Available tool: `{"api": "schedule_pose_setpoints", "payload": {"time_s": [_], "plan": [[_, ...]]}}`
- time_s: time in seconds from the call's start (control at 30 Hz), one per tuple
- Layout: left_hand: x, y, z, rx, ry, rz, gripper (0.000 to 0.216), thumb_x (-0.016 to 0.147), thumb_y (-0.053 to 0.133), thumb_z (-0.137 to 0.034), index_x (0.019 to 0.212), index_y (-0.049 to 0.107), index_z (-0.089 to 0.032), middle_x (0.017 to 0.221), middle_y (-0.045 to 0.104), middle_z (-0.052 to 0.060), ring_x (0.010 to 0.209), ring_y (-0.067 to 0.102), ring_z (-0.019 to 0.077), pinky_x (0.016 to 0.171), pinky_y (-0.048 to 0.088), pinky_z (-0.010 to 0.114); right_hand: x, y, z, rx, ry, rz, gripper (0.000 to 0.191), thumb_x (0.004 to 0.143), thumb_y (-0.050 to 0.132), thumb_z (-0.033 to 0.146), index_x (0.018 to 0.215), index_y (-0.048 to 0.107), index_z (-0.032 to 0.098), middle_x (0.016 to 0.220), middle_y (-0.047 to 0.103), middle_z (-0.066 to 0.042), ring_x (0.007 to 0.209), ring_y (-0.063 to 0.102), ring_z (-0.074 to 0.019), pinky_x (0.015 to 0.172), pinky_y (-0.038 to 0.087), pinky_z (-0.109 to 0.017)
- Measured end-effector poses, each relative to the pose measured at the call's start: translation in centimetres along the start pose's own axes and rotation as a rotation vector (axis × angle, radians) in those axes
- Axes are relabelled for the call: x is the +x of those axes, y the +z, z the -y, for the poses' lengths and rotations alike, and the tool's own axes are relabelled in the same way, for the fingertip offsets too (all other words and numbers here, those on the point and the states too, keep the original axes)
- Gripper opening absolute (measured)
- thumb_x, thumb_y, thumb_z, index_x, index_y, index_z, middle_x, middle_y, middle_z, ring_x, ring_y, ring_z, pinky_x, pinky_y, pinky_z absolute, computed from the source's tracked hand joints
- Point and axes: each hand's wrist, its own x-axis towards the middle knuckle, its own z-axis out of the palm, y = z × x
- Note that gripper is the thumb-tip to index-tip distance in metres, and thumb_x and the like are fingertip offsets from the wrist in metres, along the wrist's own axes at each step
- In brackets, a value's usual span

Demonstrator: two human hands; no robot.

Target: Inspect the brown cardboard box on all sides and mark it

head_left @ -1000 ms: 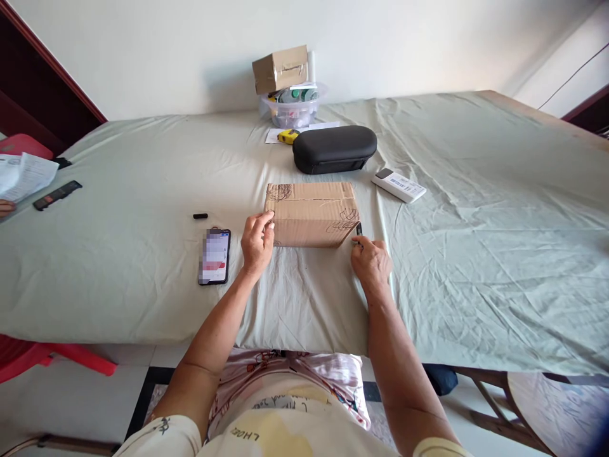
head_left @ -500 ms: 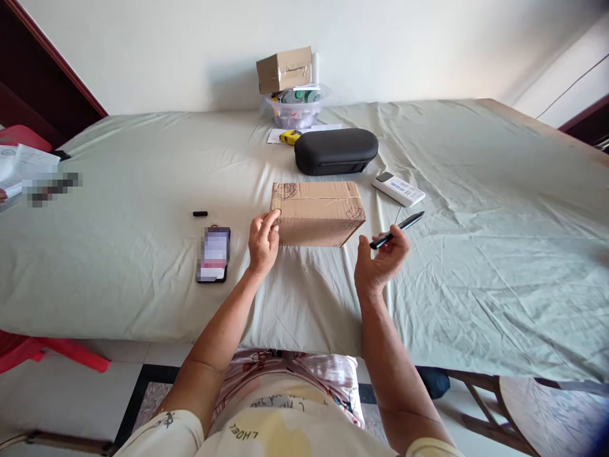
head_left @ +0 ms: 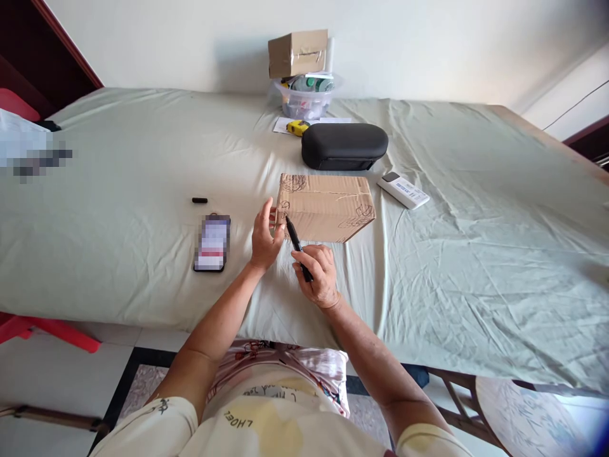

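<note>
A closed cardboard box [head_left: 328, 206] with pen scribbles at its corners lies on the pale green cloth in front of me. My left hand [head_left: 264, 238] rests its fingertips against the box's near left corner, fingers loosely spread. My right hand [head_left: 318, 274] is closed round a black pen [head_left: 297, 246]. The pen's tip points up at the box's front left face, close to my left fingers.
A phone [head_left: 212, 242] lies left of my hands, a small black cap [head_left: 200, 200] beyond it. Behind the box sit a black case [head_left: 344, 146], a white remote [head_left: 403, 190], a yellow tape measure [head_left: 298, 127] and a clear tub [head_left: 305, 100] topped by another box [head_left: 297, 53].
My right hand swung the pen from the box's right side, through the air, across to its left front corner. My left hand stayed at that corner. The view shifted slightly.
</note>
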Motion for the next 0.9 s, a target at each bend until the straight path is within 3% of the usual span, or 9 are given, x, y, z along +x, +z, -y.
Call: {"api": "schedule_pose_setpoints", "payload": {"time_s": [0.2, 0.43, 0.67, 0.77, 0.9], "plan": [[-0.1, -0.3, 0.2, 0.024, -0.042, 0.024, 0.059, 0.102, 0.058, -0.038, 0.158, 0.043, -0.025, 0.128, 0.069, 0.012, 0.11, 0.07, 0.0238, 0.094, 0.062, 0.037, 0.2, 0.2, -0.1, -0.077, 0.075, 0.062, 0.028, 0.105, 0.05, 0.024, 0.129, 0.066, 0.028, 0.108, 0.072, -0.009, 0.096, 0.065, -0.0221, 0.088, 0.047, -0.039], [-0.4, -0.3, 0.2, 0.005, -0.026, -0.009, 0.046, 0.096, 0.061, -0.025, 0.142, 0.057, -0.022, 0.12, 0.071, 0.009, 0.106, 0.07, 0.0214, 0.094, 0.061, 0.035, 0.0, 0.4, 0.2, -0.118, 0.014, 0.048, 0.023, 0.106, 0.051, 0.024, 0.125, 0.064, 0.025, 0.099, 0.072, -0.006, 0.091, 0.064, -0.0208, 0.088, 0.044, -0.038], [-0.7, -0.1, -0.1, -0.077, -0.223, 0.002, 0.049, 0.087, 0.061, -0.016, 0.136, 0.06, -0.024, 0.113, 0.073, 0.006, 0.103, 0.071, 0.0194, 0.084, 0.06, 0.03, 0.5, 1.2, -0.1, -0.056, -0.001, 0.064, 0.025, 0.105, 0.054, 0.023, 0.127, 0.066, 0.025, 0.103, 0.073, -0.008, 0.096, 0.065, -0.0217, 0.088, 0.045, -0.038], [-0.7, -0.2, 0.0, -0.08, -0.244, 0.018, 0.046, 0.084, 0.061, -0.015, 0.13, 0.064, -0.022, 0.109, 0.073, 0.006, 0.102, 0.071, 0.0211, 0.08, 0.059, 0.03, 0.6, 1.1, -0.3, -0.034, 0.027, 0.019, 0.028, 0.104, 0.054, 0.021, 0.129, 0.066, 0.026, 0.106, 0.073, -0.008, 0.096, 0.066, -0.022, 0.087, 0.047, -0.038], [-0.8, -0.2, 0.1, -0.032, -0.263, 0.017, 0.039, 0.083, 0.058, -0.012, 0.12, 0.067, -0.022, 0.106, 0.074, 0.005, 0.099, 0.072, 0.0209, 0.081, 0.059, 0.03, 0.3, 0.2, -0.8, -0.049, 0.047, -0.144, 0.029, 0.102, 0.055, 0.019, 0.128, 0.065, 0.026, 0.101, 0.071, -0.008, 0.091, 0.067, -0.0215, 0.084, 0.051, -0.038]]}}
